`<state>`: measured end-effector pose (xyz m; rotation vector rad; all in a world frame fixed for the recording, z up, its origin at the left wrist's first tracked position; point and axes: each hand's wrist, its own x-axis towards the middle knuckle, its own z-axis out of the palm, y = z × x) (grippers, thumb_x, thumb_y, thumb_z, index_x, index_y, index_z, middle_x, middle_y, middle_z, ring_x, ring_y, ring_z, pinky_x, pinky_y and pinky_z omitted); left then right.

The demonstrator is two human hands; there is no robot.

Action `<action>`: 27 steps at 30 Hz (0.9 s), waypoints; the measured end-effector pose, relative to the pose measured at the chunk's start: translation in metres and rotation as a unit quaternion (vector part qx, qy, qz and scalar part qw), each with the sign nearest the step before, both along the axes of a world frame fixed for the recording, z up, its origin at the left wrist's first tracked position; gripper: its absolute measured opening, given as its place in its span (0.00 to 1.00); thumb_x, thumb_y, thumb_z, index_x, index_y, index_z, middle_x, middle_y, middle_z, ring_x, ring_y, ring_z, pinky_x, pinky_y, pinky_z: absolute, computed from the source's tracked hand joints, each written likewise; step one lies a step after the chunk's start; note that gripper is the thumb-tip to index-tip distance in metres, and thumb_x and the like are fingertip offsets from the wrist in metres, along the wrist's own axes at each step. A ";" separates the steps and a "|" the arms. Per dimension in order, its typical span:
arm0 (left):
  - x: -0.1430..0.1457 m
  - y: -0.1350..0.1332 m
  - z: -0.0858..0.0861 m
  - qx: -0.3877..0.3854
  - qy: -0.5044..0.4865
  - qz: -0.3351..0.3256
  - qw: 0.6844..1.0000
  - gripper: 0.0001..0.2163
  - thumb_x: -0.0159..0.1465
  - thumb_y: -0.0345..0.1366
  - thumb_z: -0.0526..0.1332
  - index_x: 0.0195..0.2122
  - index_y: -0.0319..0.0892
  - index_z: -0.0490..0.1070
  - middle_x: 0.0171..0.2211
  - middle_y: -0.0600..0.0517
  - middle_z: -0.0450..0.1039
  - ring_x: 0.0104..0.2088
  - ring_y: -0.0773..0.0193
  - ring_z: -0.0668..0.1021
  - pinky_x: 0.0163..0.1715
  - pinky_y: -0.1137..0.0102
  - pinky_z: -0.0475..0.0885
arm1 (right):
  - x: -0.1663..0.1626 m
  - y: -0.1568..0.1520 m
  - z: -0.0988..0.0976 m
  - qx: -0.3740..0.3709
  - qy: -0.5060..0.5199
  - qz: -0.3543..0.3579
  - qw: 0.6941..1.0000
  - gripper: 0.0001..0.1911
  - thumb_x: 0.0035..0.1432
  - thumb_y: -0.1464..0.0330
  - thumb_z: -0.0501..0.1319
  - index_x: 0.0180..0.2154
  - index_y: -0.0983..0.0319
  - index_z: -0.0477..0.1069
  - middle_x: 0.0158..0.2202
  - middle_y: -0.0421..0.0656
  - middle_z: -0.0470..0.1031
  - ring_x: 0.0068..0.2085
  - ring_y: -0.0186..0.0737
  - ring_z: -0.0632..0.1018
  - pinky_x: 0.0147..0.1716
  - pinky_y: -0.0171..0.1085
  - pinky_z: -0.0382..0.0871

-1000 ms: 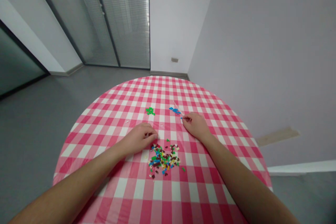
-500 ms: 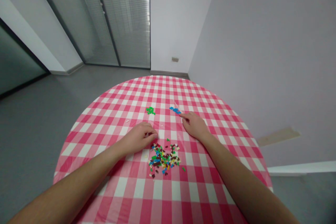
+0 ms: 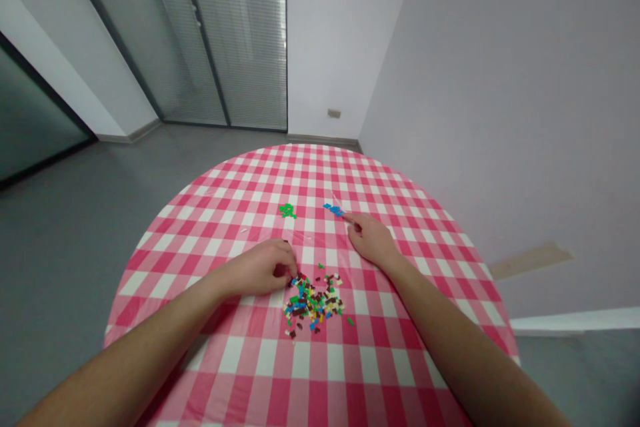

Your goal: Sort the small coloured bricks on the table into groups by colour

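Note:
A mixed heap of small toy building bricks (image 3: 313,303) in brown, green, blue, yellow and white lies on the table in front of me. My left hand (image 3: 270,267) is at the heap's upper left edge, fingers curled inward and fingertips down by the bricks; what they pinch, if anything, is hidden. Farther off, a small group of blue bricks (image 3: 333,209) lies on the cloth. The outstretched index finger of my right hand (image 3: 370,237) reaches the near right end of that group, with the thumb apart below it. Left of the blue group sits a cluster of green bricks (image 3: 287,211).
A red and white checked tablecloth (image 3: 300,390) covers the round table. A few stray bricks lie around the heap, among them a green brick (image 3: 351,321) on its right. Beyond stand a glass partition (image 3: 240,47) and pale walls (image 3: 500,113).
My left hand has turned and lowered its fingertips toward the heap's upper left edge. My right hand stays almost in place, its fingertip slightly farther forward at the blue bricks.

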<state>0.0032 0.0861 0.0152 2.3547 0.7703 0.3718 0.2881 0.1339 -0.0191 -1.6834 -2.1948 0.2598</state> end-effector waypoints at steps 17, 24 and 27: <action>0.002 -0.002 0.000 0.006 0.012 -0.032 0.999 0.03 0.63 0.31 0.64 0.31 0.43 0.76 0.33 0.52 0.75 0.36 0.62 0.75 0.43 0.65 0.67 | 0.001 0.000 0.000 0.003 0.005 0.002 1.000 0.21 0.62 0.70 0.54 0.55 0.59 0.72 0.52 0.45 0.77 0.48 0.46 0.77 0.44 0.40 0.71; 0.004 -0.002 0.002 0.010 0.025 -0.038 0.999 0.04 0.64 0.30 0.63 0.31 0.43 0.77 0.32 0.52 0.76 0.37 0.62 0.75 0.42 0.66 0.66 | 0.000 0.001 -0.001 0.004 0.008 -0.001 1.000 0.21 0.62 0.69 0.54 0.55 0.59 0.71 0.53 0.45 0.76 0.50 0.46 0.77 0.45 0.40 0.71; 0.005 -0.003 0.001 0.010 0.028 -0.040 0.999 0.05 0.64 0.30 0.63 0.30 0.42 0.77 0.31 0.52 0.76 0.37 0.62 0.75 0.43 0.66 0.65 | -0.001 0.000 0.001 -0.003 0.006 -0.005 1.000 0.21 0.61 0.70 0.54 0.55 0.59 0.72 0.54 0.45 0.76 0.50 0.46 0.77 0.46 0.40 0.71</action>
